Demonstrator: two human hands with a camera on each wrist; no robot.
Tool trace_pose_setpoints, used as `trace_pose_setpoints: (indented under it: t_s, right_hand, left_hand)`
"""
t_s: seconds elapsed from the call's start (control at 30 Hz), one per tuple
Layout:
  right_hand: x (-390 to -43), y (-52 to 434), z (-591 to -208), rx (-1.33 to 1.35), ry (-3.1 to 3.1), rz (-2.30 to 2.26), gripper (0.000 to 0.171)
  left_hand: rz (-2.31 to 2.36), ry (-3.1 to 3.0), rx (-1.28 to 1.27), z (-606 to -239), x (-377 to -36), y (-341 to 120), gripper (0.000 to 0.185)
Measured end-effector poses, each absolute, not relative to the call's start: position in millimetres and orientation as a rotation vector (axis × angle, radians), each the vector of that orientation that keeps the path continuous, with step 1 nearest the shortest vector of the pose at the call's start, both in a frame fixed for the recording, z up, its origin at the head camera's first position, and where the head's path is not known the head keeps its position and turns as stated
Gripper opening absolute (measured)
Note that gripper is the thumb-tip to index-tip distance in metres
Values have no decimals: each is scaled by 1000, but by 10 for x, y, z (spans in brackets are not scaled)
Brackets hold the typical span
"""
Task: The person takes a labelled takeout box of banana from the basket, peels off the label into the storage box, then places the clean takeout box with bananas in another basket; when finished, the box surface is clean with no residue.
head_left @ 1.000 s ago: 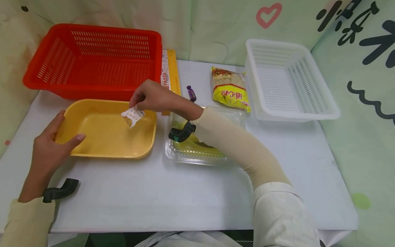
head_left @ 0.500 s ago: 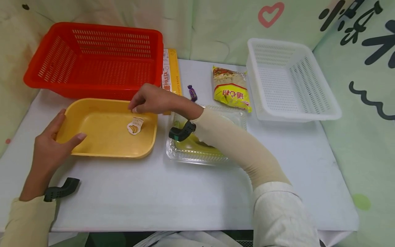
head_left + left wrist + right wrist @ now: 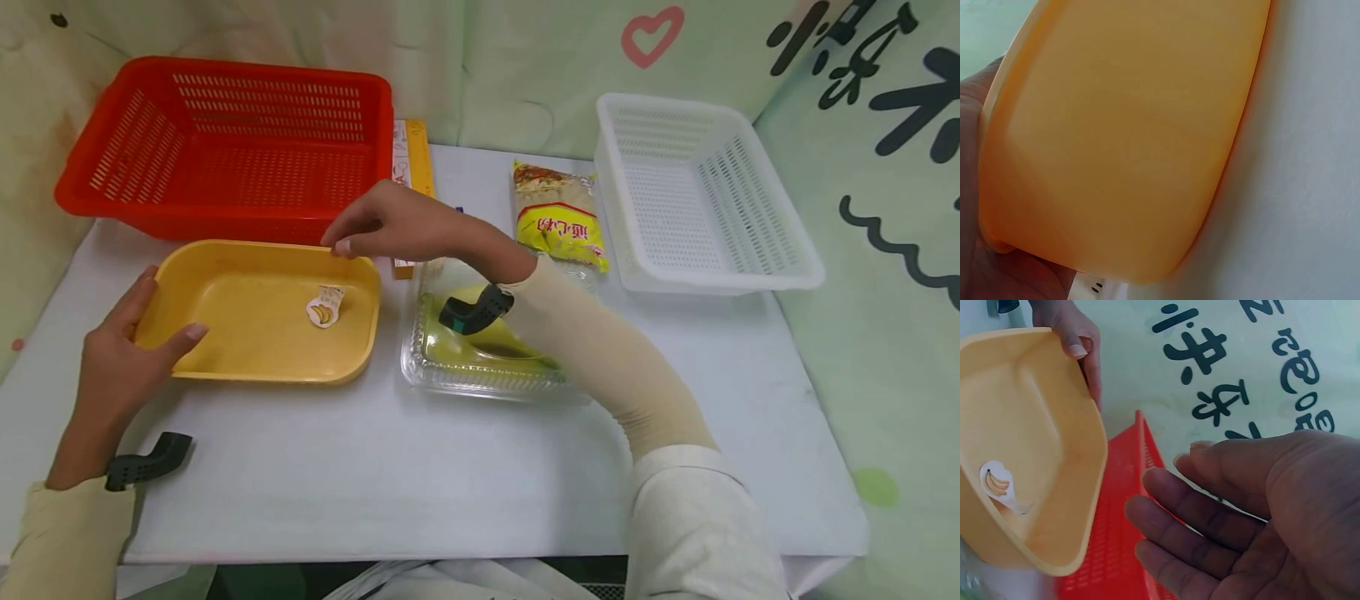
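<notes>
A yellow plastic tub stands on the table at left. My left hand grips its left end, thumb over the rim and fingers along the outside. A small white packet with a banana picture lies on the tub's floor towards the right; the right wrist view shows the packet too. Over the tub's back right corner is my right hand, holding nothing. In the right wrist view the fingers of my right hand are relaxed and apart from the tub.
A red basket stands behind the tub, a pasta box beside it. Under my right forearm sits a clear plastic box with something yellow-green inside. A yellow pasta bag and a white basket are further right.
My right hand has let go of the banana packet, which dropped onto the tub's floor. The hand has then moved up and right. My left hand stays on the tub.
</notes>
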State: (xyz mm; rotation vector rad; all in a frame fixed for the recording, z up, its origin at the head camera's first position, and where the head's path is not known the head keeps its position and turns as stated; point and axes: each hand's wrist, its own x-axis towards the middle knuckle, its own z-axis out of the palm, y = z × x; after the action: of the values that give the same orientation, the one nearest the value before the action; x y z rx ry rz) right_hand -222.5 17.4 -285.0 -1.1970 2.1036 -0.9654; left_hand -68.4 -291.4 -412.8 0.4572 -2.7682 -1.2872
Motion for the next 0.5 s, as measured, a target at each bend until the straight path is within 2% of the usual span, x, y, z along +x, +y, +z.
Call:
trace_pose_setpoints:
  t_s: [0.27, 0.5]
  right_hand:
    - [-2179, 445, -2712, -1211, 2155, -1006, 21]
    - [-2037, 897, -2625, -1115, 2265, -1084, 23]
  left_hand:
    - [-1261, -2759, 423, -4126, -683, -2927, 81]
    - [-1228, -2794, 352, -4117, -681, -2944, 76]
